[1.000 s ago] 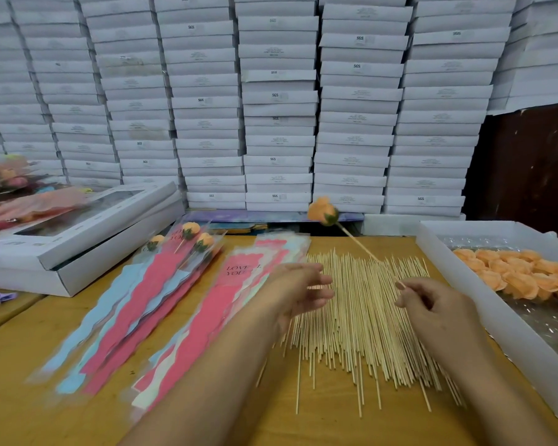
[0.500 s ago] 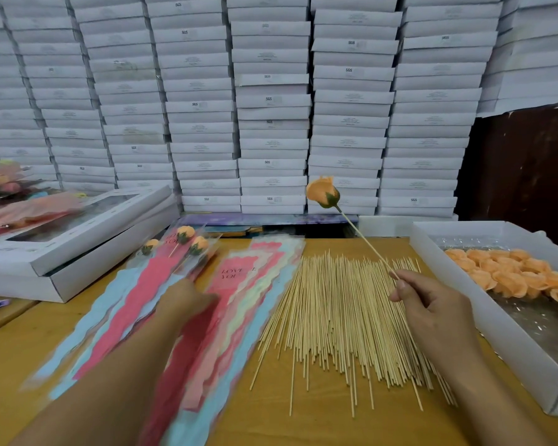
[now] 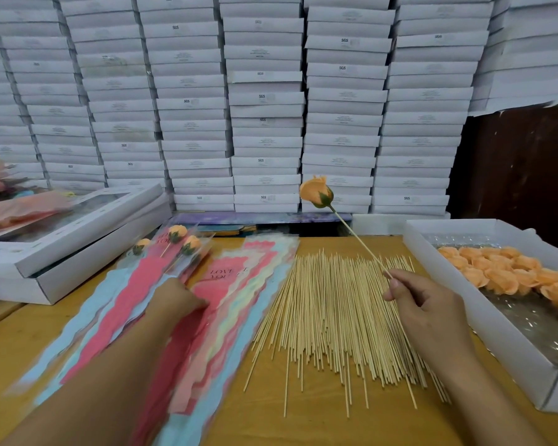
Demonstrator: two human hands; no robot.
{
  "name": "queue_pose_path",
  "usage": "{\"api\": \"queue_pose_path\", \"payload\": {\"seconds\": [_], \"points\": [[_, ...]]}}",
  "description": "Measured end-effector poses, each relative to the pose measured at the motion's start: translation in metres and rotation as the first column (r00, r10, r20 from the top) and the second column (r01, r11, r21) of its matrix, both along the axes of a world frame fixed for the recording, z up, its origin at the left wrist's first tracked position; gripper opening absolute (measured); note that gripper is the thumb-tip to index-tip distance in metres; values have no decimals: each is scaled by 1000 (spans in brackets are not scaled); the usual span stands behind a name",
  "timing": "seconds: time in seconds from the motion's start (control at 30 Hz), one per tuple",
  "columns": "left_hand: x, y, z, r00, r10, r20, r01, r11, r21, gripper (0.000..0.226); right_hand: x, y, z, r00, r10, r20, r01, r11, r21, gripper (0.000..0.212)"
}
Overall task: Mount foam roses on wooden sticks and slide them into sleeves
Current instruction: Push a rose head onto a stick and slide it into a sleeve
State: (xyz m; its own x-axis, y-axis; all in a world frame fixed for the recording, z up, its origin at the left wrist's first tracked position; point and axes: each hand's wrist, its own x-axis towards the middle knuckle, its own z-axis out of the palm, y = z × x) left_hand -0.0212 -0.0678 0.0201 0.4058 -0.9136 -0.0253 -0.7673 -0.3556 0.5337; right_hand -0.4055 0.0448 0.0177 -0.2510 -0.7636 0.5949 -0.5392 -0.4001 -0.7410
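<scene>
Rose [image 3: 316,194] raised higher | right hand [image 3: 426,304] grips one stick [image 3: 358,239] | three sleeved roses [image 3: 178,241]

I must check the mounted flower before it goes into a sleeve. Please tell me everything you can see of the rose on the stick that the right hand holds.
The rose is an orange bud, foam by its look, petals closed, with a green base where a thin pale wooden stick enters it. The stick is straight and leans up and to the left, so the bud hangs in the air before the stacked white boxes, above the table's far edge. Only the right hand touches it, pinching the stick's lower end. No sleeve is on it yet.
</scene>
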Motion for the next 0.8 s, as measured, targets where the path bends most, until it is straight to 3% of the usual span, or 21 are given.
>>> {"api": "queue_pose_path", "payload": {"seconds": [0.1, 0.2, 0.3, 0.37, 0.47, 0.53, 0.63, 0.7, 0.8], "points": [[-2, 5, -1, 991, -31, 134, 40, 997, -67, 41, 1, 1, 1, 1000, -7, -5, 7, 1000, -2, 20], [-6, 7, 6, 990, -53, 130, 66, 994, -93, 27, 2, 2, 2, 1000, -18, -2, 18, 1000, 4, 21], [-12, 5, 17, 983, -126, -130, 117, 990, -79, 23, 3, 2, 4, 1000, -10, 29, 9, 998, 54, 19], [-18, 8, 27, 919, -169, -357, 151, 985, -79, 15, 5, 1, 9, 996, 38, 83, -47, 993, 111, 19], [-34, 19, 39, 790, -224, -570, 199, 974, -107, 8, 11, 1, 21, 972, 148, 183, -187, 958, 219, 18], [-48, 30, 44, 653, -241, -718, 232, 966, -113, 7, 16, 1, 29, 904, 244, 352, -359, 880, 311, 17], [-74, 53, 48, 482, -248, -840, 312, 945, -100, 7, 33, -1, 36, 696, 328, 639, -655, 654, 378, 30], [-90, 69, 45, 433, -251, -866, 348, 932, -96, 4, 46, -6, 34, 600, 317, 735, -749, 545, 376, 30], [-107, 88, 35, 441, -295, -848, 434, 897, -86, 3, 58, -18, 26, 547, 287, 787, -782, 512, 356, 20]]}}
